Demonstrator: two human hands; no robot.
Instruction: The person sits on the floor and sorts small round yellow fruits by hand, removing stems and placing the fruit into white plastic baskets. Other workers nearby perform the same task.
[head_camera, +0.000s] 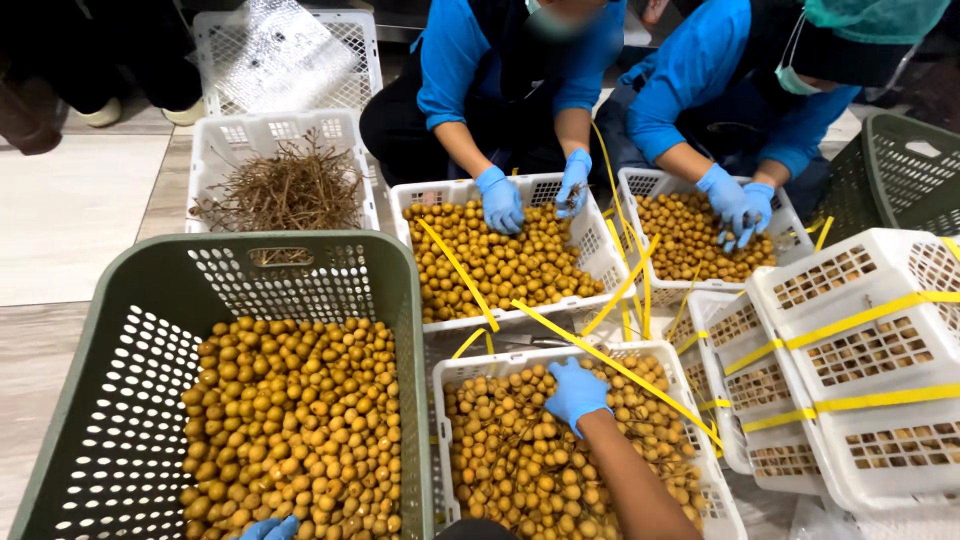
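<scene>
My right hand (576, 392), in a blue glove, reaches into a white basket (600, 356) full of small round yellow-brown fruit (520, 470) on thin stems. Its fingers curl down around a bunch near the basket's far edge. My left hand (268, 529), also gloved in blue, shows only at the bottom edge. It rests on loose fruit (290, 420) in a large green crate (250, 250), and its fingers are mostly cut off. Loose yellow straps (610, 365) lie across the white basket.
Two co-workers in blue crouch opposite, their gloved hands (500, 200) (738, 203) in two more white fruit baskets (505, 260) (690, 235). A white crate (285, 130) behind holds bare twigs. Strapped closed baskets (860, 350) are stacked at right, with a green crate (900, 170) beyond.
</scene>
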